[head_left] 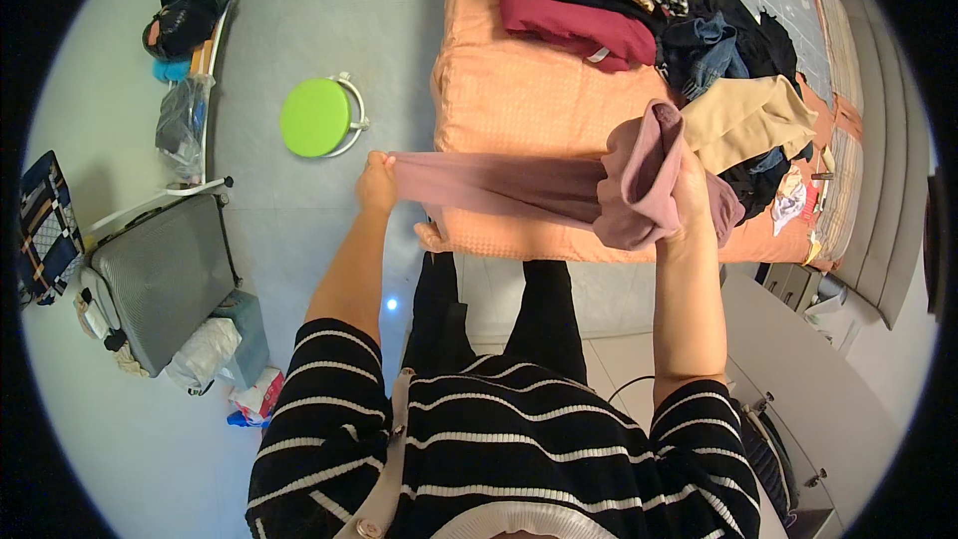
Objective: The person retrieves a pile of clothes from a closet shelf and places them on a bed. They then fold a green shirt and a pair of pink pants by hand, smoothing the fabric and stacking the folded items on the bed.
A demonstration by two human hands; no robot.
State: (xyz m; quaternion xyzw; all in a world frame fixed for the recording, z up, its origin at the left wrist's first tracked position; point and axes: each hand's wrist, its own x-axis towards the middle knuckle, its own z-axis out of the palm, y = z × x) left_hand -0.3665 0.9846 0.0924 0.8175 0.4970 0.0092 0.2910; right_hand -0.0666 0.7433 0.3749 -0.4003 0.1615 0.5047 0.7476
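Note:
A dusty-pink stretchy garment (639, 180), which looks like a pair of leggings, is pulled out sideways in front of me over the bed's near edge. My left hand (377, 183) is closed on the narrow end of it, out past the left side of the bed. At the other end, my right hand (689, 195) grips the thick bunched part, its fingers mostly hidden by cloth. The stretch between the hands is taut and thin. Just beyond my right hand, a beige garment (753, 120) lies on the clothes pile.
The bed with its orange cover (529, 90) carries folded clothes, a dark red one (569, 25) among them, and dark garments with jeans (709, 50). A green round stool (315, 118) stands on the floor at left, near a grey suitcase (170, 274). White cabinets (798, 369) are at right.

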